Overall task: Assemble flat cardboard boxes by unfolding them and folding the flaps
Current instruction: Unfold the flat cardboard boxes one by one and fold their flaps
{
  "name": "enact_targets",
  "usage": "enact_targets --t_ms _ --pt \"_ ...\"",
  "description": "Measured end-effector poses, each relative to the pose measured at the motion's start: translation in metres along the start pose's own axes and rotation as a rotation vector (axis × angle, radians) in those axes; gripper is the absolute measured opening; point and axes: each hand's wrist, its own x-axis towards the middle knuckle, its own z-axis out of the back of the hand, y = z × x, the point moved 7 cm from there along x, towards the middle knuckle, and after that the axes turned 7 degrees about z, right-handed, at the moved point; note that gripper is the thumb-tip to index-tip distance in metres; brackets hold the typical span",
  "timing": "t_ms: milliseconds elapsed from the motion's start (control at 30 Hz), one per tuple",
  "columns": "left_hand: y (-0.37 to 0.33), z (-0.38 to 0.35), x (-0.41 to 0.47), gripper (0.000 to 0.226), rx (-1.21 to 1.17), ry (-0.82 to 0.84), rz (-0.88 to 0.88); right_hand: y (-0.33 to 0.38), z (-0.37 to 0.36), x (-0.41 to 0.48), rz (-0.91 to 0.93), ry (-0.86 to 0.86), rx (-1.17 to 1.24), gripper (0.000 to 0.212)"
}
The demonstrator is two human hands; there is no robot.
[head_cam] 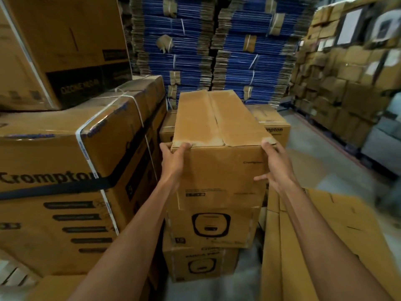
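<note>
An assembled brown cardboard box (219,135) lies long-ways in front of me, its two top flaps folded shut with a seam down the middle. It sits on top of a stack of similar printed boxes (210,229). My left hand (173,164) grips its near left corner, fingers curled over the top edge. At the near right corner my right hand (275,168) holds the box, fingers over the top edge and thumb spread on the front face. Flat unfolded cardboard sheets (325,246) lie at lower right.
Large strapped Crompton cartons (71,170) stand at left, with another carton (60,40) on top. Bundles of flat blue-edged cardboard (212,46) are piled high behind. Stacked brown boxes (347,72) line the right wall beside a grey floor aisle (321,161).
</note>
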Motion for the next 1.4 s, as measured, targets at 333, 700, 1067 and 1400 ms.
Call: enact_targets --t_ms 333,700,1067,1400 --pt "-0.011 -0.011 0.028 0.057 0.039 0.046 0.000 -0.016 -0.007 0.015 0.009 0.022 -0.035 0.086" --pt "-0.071 -0.105 -0.010 0.084 1.228 0.104 -0.898 -0.189 -0.049 -0.082 -0.445 -0.136 0.377 0.058" --pt "-0.053 -0.129 0.012 0.093 1.504 0.197 -0.851 -0.189 -0.106 -0.061 -0.604 -0.022 0.823 0.077" --pt "-0.091 -0.141 0.001 0.092 1.338 0.215 -0.853 -0.151 -0.074 -0.038 -0.368 -0.194 0.795 0.119"
